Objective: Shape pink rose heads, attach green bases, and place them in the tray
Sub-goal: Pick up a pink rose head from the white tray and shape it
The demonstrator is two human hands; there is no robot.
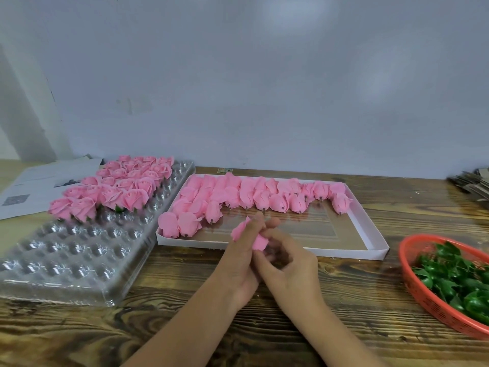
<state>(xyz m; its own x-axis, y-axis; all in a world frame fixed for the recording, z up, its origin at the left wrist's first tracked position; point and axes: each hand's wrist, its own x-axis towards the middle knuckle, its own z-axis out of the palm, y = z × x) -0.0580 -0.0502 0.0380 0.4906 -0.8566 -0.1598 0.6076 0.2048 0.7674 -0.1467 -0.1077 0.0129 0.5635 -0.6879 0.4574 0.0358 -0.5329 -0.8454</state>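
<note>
Hands: left hand (244, 256) and right hand (289, 263) both grip one pink rose head (250, 235) just before the white box (275, 247), near edge.

Bare table (185, 300) betw clear tray (66, 260) & red basket (428, 295); white box (264, 246) blocks ahead.

We see our two bare forearms entering from six o'clock, no sleeves, watch or rings on the left hand (242, 256) or the right hand (289, 263).
</note>
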